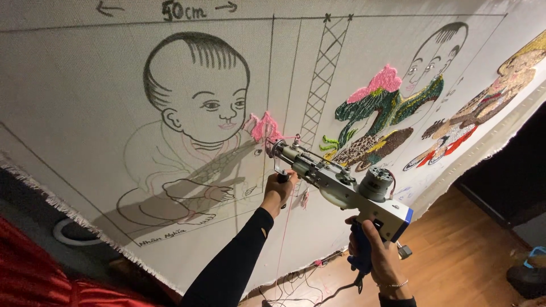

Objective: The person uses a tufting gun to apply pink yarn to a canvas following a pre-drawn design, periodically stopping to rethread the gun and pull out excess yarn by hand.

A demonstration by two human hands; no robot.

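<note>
Left hand: The left hand [278,190] was closed around the short black front grip of the tufting gun [341,185], thumb side up, knuckles turned toward the cloth. Its arm, in a black sleeve [227,267], ran up from the 6 o'clock edge toward the centre, nearly straight, wrist bent slightly back.

Right hand: The right hand [375,250] was wrapped around the blue rear handle below the gun's body, fingers curled shut about it, the forearm coming up from 5 o'clock. A thin bracelet [393,283] sat on the wrist.

Tufting gun: Held between both hands just right of the centre, tilted so the nose pointed toward 10 o'clock and the motor end hung toward 4 o'clock. Its needle tip touched the cloth at the pink tufted patch [263,126].

Yarn: A thin pink yarn [282,239] dropped from the gun toward 6 o'clock, beside the left forearm.

Cloth: The pale backing cloth [85,102] stood stretched upright and filled most of the view. A baby outline [193,113] was drawn at 10 o'clock from the gun. A lattice tower drawing [324,68] stood at 12 o'clock.

Finished tufting: A green, pink and brown tufted figure [381,113] lay at 2 o'clock from the gun, with further coloured figures [483,108] toward 3 o'clock.

Floor: The wooden floor [455,250] showed at 4 o'clock, with a dark cable [330,291] trailing from the handle.
</note>
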